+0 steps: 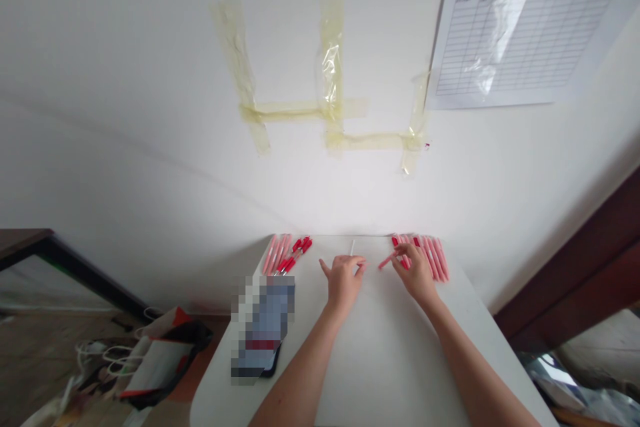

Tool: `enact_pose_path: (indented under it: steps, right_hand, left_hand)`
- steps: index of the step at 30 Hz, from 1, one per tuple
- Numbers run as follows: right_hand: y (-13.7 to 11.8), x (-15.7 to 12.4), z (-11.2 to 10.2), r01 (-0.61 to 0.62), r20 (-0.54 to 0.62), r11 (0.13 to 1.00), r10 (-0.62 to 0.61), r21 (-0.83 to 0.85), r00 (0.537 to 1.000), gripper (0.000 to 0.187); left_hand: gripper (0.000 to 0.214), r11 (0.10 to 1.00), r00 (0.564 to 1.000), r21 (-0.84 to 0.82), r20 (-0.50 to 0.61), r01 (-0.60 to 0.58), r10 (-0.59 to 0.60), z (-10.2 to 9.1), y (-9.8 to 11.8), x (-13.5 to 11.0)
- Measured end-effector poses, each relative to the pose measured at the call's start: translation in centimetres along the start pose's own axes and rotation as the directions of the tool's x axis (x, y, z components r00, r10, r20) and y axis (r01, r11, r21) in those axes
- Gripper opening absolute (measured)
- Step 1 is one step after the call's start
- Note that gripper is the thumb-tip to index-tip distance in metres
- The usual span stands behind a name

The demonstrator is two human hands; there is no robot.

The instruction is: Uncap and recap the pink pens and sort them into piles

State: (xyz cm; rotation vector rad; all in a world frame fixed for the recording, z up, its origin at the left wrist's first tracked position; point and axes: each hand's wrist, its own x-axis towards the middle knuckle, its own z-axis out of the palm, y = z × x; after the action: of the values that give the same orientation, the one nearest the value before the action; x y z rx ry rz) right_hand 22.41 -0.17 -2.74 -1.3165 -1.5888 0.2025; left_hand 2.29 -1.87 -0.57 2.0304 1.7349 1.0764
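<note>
From where I stand, both forearms reach across the white counter (pixel 383 360), cut off below the elbows. The right hand (pixel 416 273) pinches a slim pink tube (pixel 386 261) between thumb and fingertips; its upper end disappears behind those fingers. The left hand (pixel 344 281) is curled, little finger sticking out, and I can't tell whether anything sits between its thumb and forefinger. Just past it a thin white stick (pixel 353 247) pokes up, its near end hidden, so held or merely lying there is unclear.

Beside the right hand, against the wall, runs a row of pink barrels (pixel 437 259), partly covered by the fingers. On the far left lie more pink pieces (pixel 277 255) next to a loose cluster of red parts (pixel 301 245), too small to make out properly. Nearer, a phone (pixel 265 330) is mostly masked by blocky squares. Glare washes over the printed sheet (pixel 540 40), its top cut off, its writing unreadable.
</note>
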Motion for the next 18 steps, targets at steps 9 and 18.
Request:
enact_pose_path:
  steps: [9,18]
  right_hand:
    - [-0.6,0.0,-0.4,-0.071,0.079,0.988,0.06,0.136,0.995,0.019]
    - [-1.1,0.3,-0.5,-0.14,0.102,0.936,0.113,0.324,0.988,0.028]
  left_hand:
    - [0.022,0.999,1.0,0.035,-0.011,0.012,-0.012,0.1,-0.1,0.0]
    - [0.023,0.999,0.999,-0.012,-0.02,0.036,-0.036,-0.2,-0.1,0.1]
